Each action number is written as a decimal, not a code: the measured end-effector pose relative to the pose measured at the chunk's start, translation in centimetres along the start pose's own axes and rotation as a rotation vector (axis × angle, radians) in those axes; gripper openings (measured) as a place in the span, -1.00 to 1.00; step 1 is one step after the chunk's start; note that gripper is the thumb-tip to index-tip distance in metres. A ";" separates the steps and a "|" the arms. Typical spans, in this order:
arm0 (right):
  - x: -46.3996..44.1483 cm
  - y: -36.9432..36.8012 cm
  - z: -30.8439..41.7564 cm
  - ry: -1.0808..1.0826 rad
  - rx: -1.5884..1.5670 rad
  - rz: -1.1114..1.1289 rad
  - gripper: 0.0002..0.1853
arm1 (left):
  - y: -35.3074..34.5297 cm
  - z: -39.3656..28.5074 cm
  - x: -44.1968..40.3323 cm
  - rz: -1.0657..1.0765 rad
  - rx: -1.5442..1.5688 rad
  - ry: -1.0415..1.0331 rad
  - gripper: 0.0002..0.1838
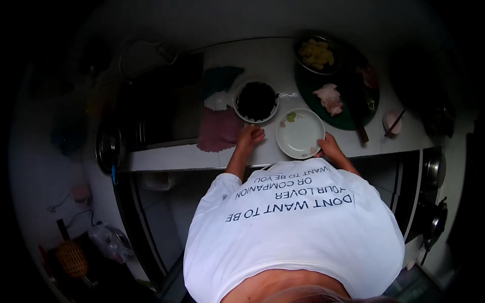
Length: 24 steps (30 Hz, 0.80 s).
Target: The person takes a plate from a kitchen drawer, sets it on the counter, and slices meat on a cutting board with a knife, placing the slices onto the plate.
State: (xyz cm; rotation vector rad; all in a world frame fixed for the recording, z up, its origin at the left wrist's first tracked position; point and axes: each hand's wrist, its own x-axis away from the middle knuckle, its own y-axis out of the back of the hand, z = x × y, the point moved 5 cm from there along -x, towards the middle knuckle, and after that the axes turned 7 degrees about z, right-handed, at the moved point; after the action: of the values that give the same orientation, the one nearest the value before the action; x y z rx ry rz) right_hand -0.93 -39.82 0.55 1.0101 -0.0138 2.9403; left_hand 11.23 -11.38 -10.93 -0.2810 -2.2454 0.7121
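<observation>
My right hand [329, 145] grips the lower right rim of a shallow white plate [298, 134] with green and pink flower decoration. Nothing lies on the plate. Left of it, my left hand [249, 137] has its fingers curled in, with nothing visible in them, just below a white bowl [242, 114] full of dark food pieces [256, 100]. Whether this hand touches the bowl, I cannot tell. A pinkish-purple cloth [219, 129] lies on the counter beside my left hand.
On a round green cutting board [308, 96] sit pale raw meat [329, 99], a knife [362, 132] and a metal bowl of yellow chunks [316, 54]. A small pinkish bowl [391, 122] with a dark stick stands at right. Farther left is a dark recess [161, 106].
</observation>
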 end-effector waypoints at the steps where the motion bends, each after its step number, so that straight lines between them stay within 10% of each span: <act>1: 0.3 0.1 -1.0 -0.022 -0.034 -0.013 -0.54 | -0.2 -0.7 -1.7 -0.030 0.010 0.008 -0.66; 5: 0.3 -1.0 -4.3 -0.072 -0.226 -0.033 -0.55 | -0.3 -3.0 -7.0 0.046 -0.317 -0.208 -0.69; 11: -6.6 -1.5 -9.4 -0.077 -0.203 0.049 -0.62 | -3.8 -6.1 -9.3 0.027 -0.003 -0.136 -0.73; 18: -7.3 0.4 -4.3 -0.115 0.238 0.084 -0.71 | -9.6 -3.0 -1.0 0.139 -0.617 -0.367 -0.71; 20: -6.3 4.0 -2.8 0.397 0.670 -0.229 -0.71 | -10.6 -2.1 -0.1 0.149 -0.754 -0.406 -0.73; 24: 0.0 14.3 0.3 0.372 0.956 -0.733 -0.48 | -15.7 -0.7 0.7 0.242 -1.135 -0.684 -0.74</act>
State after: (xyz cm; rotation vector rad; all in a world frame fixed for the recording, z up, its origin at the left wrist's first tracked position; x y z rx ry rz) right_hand -1.22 -54.07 0.78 0.3001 1.4959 2.2923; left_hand 11.45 -23.66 -1.17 -0.9673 -3.0950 -0.5504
